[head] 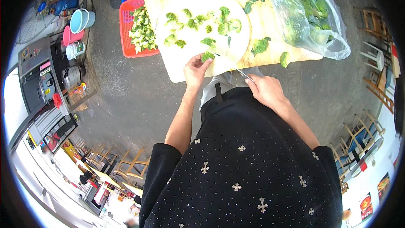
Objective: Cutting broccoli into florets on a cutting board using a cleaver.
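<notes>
My left hand (195, 70) pinches a small broccoli floret (208, 56) at the near edge of a round, pale cutting board (196, 3), which is washed out by glare. In my right hand (267, 90) is a knife (242, 73), its blade slanting up and left until the tip end meets the floret. Whether the edge is cutting into it I cannot tell. Several cut florets (192, 23) are scattered over the board, with one more floret (208, 41) just beyond my left fingers.
A red plastic basket (124, 34) with chopped broccoli pieces (142, 31) adjoins the table's left side. On the wooden table (269, 58) lie a leafy sprig (253, 2), a larger floret (260, 46) and an edge floret (284, 59). A clear plastic bag (338, 42) of broccoli stands right. Buckets (79, 21) stand left.
</notes>
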